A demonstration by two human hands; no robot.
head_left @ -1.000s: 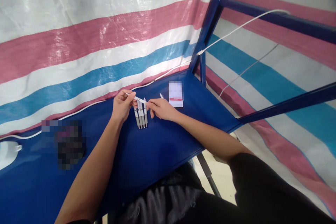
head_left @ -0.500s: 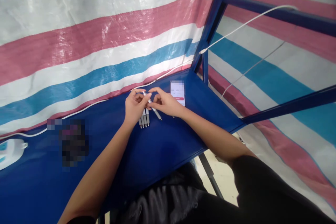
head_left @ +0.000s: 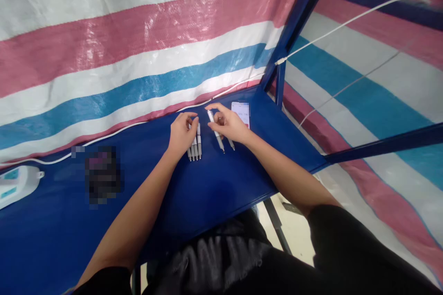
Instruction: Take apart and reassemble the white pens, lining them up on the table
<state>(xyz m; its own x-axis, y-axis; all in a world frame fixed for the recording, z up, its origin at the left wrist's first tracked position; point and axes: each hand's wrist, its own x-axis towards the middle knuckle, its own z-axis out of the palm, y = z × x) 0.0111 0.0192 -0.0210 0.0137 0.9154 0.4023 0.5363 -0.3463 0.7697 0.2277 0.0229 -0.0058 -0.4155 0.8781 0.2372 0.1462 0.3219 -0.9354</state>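
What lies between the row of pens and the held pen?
In the head view, bare table between the row and held pen, the right thumb jutting in.

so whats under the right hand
Besides the held pen, a second pen shows its grey end below the right hand. Its upper part is covered; anything else there can't be seen.

Over there a phone (head_left: 240,114) lies on the blue table (head_left: 207,193), beneath a striped sheet (head_left: 138,55) and white cable (head_left: 332,31).
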